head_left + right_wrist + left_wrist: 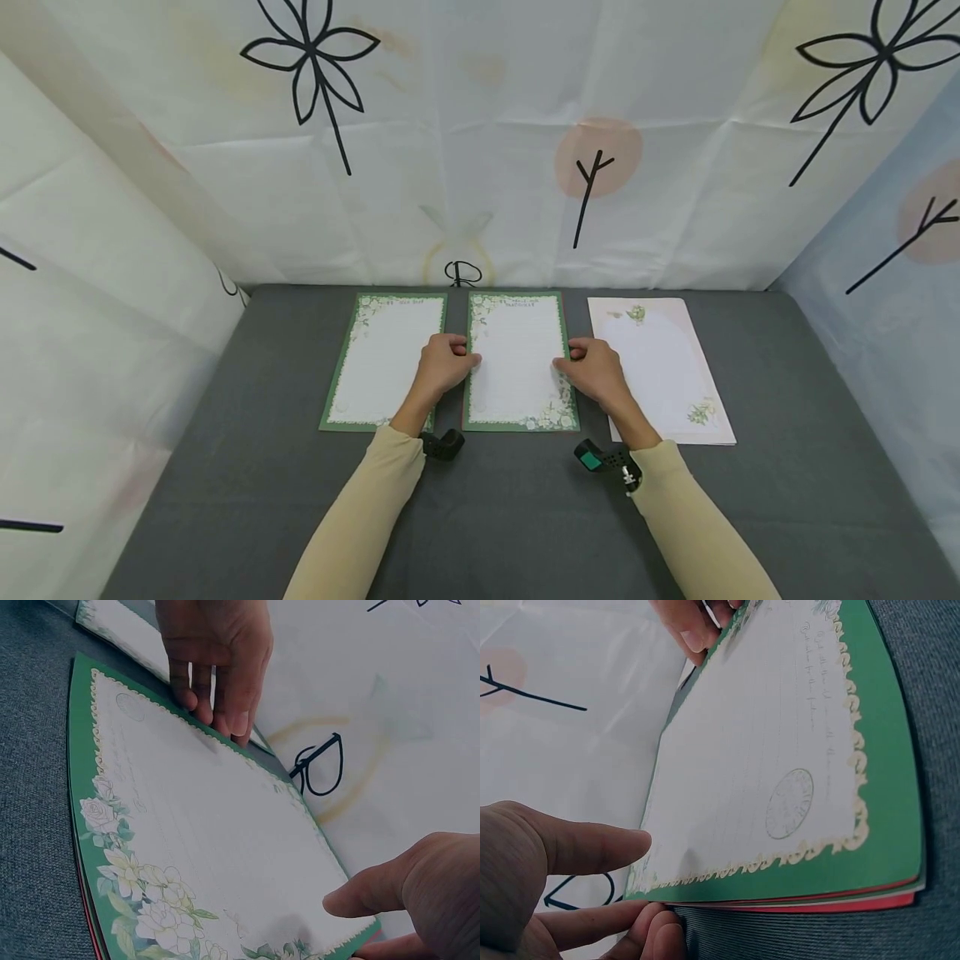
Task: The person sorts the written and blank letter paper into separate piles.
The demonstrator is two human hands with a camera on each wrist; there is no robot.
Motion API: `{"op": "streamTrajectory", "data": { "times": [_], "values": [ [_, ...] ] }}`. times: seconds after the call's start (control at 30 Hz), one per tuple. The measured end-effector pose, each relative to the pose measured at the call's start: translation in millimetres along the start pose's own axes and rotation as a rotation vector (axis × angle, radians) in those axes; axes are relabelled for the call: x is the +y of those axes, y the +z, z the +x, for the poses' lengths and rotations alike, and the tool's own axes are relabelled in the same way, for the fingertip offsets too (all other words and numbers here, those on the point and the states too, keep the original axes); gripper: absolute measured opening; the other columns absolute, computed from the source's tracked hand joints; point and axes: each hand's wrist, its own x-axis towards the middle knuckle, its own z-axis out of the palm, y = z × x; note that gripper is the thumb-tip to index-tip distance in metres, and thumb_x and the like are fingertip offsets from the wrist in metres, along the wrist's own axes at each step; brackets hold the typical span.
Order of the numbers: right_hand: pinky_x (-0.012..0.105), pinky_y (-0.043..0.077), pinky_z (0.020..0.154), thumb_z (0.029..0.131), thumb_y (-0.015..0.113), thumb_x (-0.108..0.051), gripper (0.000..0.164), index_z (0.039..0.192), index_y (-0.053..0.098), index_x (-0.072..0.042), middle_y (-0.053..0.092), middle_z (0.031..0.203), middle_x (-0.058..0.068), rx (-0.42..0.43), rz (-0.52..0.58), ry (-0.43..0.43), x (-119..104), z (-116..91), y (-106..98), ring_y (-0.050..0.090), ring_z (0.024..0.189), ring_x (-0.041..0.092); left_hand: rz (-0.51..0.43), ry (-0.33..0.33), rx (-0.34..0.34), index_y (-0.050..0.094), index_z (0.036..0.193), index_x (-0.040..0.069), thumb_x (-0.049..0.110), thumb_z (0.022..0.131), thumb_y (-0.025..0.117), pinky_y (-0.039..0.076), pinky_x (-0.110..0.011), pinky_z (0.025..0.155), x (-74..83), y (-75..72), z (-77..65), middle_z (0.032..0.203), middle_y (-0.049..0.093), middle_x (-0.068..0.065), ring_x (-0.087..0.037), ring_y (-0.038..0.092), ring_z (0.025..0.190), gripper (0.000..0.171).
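A stack of green-bordered letter paper with printed white flowers [517,367] lies between my two hands. My left hand [444,367] pinches its left edge, thumb over the top sheet and fingers at the rim. On the opposite edge, my right hand [591,367] holds it the same way. Seen from the left wrist, my left thumb [600,847] is above the page, and red and white layers show under the green sheet. From the right wrist, the lower corner with flowers [161,900] appears, near my right thumb [367,892].
Another green-bordered sheet [393,350] lies to the left, partly behind my left hand. To the right is a pale pink-edged sheet [667,367], partly covered by my right forearm. All rest on a dark grey cloth-covered table [517,517], with patterned white fabric [480,167] behind.
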Motion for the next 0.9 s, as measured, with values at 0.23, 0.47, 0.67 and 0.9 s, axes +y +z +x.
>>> {"op": "streamTrajectory", "data": {
  "times": [0.23, 0.47, 0.67, 0.9],
  "values": [
    [0.053, 0.052, 0.089, 0.097, 0.065, -0.016, 0.053, 0.141, 0.052, 0.010, 0.060, 0.126, 0.029, 0.002, 0.000, 0.000, -0.7, -1.4, -0.6, 0.060, 0.113, 0.043, 0.059, 0.011, -0.004, 0.060, 0.137, -0.005, 0.014, 0.093, 0.071, 0.054, -0.046, 0.084, 3.5, 0.7, -1.9, 0.121, 0.064, -0.020, -0.035, 0.063, 0.108, 0.049],
    [0.053, 0.052, 0.088, 0.098, 0.065, -0.016, 0.051, 0.140, 0.053, 0.010, 0.060, 0.127, 0.029, -0.003, 0.000, -0.003, -1.9, -3.7, -1.4, 0.061, 0.112, 0.043, 0.090, 0.012, 0.003, 0.059, 0.138, -0.005, 0.015, 0.094, 0.070, 0.054, -0.046, 0.084, 5.8, 2.0, -4.1, 0.122, 0.064, -0.021, -0.035, 0.062, 0.111, 0.050],
    [0.054, 0.052, 0.088, 0.098, 0.065, -0.016, 0.053, 0.141, 0.052, 0.011, 0.061, 0.126, 0.030, 0.008, -0.023, -0.023, -2.7, -5.8, -0.6, 0.061, 0.113, 0.043, 0.122, 0.037, 0.007, 0.059, 0.138, -0.005, 0.016, 0.094, 0.070, 0.053, -0.048, 0.090, 5.3, 3.7, -4.4, 0.124, 0.065, -0.021, -0.036, 0.062, 0.116, 0.050],
    [0.055, 0.051, 0.088, 0.098, 0.064, -0.017, 0.055, 0.142, 0.050, 0.011, 0.060, 0.127, 0.030, 0.000, -0.063, -0.052, -3.0, -7.3, -0.2, 0.060, 0.115, 0.043, 0.112, 0.076, 0.039, 0.062, 0.135, -0.004, 0.013, 0.092, 0.072, 0.056, -0.046, 0.080, 7.3, 3.6, -5.8, 0.118, 0.066, -0.020, -0.034, 0.064, 0.104, 0.047]
  ]
}}
